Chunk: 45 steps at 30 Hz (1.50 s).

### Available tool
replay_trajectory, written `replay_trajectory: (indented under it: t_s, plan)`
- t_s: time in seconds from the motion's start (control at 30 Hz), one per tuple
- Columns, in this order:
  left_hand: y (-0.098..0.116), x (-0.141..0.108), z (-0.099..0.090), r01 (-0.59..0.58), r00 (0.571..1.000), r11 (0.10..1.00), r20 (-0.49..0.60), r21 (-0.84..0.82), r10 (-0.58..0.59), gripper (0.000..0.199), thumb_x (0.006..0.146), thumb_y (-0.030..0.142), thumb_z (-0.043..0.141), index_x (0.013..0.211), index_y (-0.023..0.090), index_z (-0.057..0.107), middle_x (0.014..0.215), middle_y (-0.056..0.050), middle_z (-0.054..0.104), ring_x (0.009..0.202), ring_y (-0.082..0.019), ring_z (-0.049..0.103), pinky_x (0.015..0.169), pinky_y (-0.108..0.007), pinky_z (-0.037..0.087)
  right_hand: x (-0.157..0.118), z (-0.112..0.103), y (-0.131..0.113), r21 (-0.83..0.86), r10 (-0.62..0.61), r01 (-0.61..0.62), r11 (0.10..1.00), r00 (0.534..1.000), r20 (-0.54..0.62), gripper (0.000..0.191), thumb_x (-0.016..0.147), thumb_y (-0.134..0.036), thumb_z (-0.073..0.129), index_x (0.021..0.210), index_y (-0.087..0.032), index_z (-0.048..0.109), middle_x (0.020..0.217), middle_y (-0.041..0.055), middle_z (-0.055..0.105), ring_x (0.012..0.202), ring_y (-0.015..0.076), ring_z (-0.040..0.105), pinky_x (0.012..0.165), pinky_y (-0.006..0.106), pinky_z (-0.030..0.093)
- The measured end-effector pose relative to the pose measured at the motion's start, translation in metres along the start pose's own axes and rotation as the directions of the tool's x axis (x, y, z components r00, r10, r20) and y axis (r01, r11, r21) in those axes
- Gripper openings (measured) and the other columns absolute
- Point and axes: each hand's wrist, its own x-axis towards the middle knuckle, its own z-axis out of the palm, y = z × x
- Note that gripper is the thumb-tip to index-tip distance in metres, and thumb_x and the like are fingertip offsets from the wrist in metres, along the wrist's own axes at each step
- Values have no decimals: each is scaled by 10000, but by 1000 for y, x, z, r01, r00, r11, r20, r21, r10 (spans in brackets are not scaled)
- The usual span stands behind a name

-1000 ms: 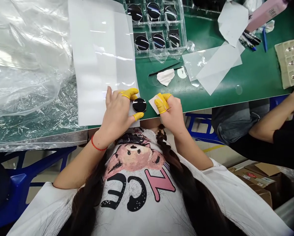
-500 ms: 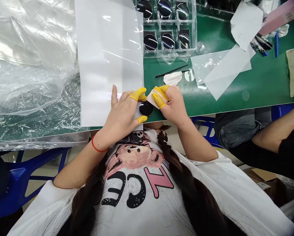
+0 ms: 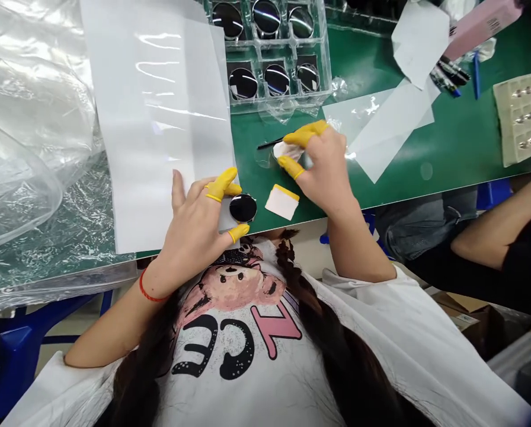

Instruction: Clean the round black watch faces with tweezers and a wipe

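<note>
My left hand rests at the near table edge, its yellow finger cots on either side of a round black glossy lens, which it holds on a small pale backing piece. My right hand is farther out on the green mat, pinching a crumpled white wipe between cot-covered fingers. Just beyond the wipe's tip lies a thin black stick. A small white pad with a yellow edge lies on the mat between my hands, touching neither.
A clear plastic tray of round dark lenses stands at the far side. A large white sheet and crumpled clear plastic fill the left. Loose film sheets, pens and a beige tray of metal parts lie right. A co-worker's arm enters there.
My right hand has let go of the white pad, which now lies on the mat, and has moved outward to pick up the white wipe. My left hand still holds the lens.
</note>
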Motion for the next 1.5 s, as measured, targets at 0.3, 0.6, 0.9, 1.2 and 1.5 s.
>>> replay_trajectory:
  t_s: [0.3, 0.6, 0.9, 1.2, 1.5]
  plan:
    - [-1, -2, 1, 1, 1000, 1000, 6, -4, -1, 724, 899, 294, 609, 1525, 264, 246, 1268, -37, 653, 1342, -291, 488, 1270, -675, 10, -32, 0, -70, 124, -271, 262, 957, 961, 61, 168, 1004, -392, 557, 981, -314, 705, 910, 9, 659, 940, 201, 566, 1045, 490, 382]
    - [1, -1, -1, 9, 1000, 1000, 22, 7, -9, 705, 876, 299, 617, 1499, 246, 291, 1259, -58, 658, 1328, -308, 517, 1278, -675, 32, -44, 23, -80, 125, -395, 380, 916, 909, 129, 259, 995, -204, 518, 974, -350, 731, 976, -24, 677, 998, 177, 531, 1107, 471, 326]
    - [0, -1, -1, -23, 1000, 1000, 0, 8, 23, 623, 893, 280, 636, 1452, 208, 369, 1293, -84, 639, 1320, -283, 525, 1290, -653, 50, -32, 25, -70, 117, -383, 374, 920, 922, 56, 229, 1005, -307, 536, 911, -328, 744, 964, -8, 687, 1030, 193, 526, 1099, 510, 329]
    - [0, 0, 0, -6, 1000, 1000, 2, 25, 6, 533, 901, 289, 591, 1400, 202, 427, 1248, -70, 652, 1324, -271, 527, 1301, -644, 65, -50, 9, -41, 144, -394, 389, 910, 919, 8, 166, 995, -323, 568, 981, -358, 729, 910, -32, 690, 971, 176, 553, 1089, 463, 346]
    - [-2, 1, -2, 2, 1000, 1000, 23, 15, -3, 592, 852, 267, 660, 1380, 251, 392, 1245, -55, 649, 1302, -281, 527, 1285, -668, 59, -32, 28, -59, 162, -329, 328, 931, 944, -18, 232, 1018, -344, 530, 974, -224, 724, 920, 31, 668, 941, 193, 544, 951, 405, 404]
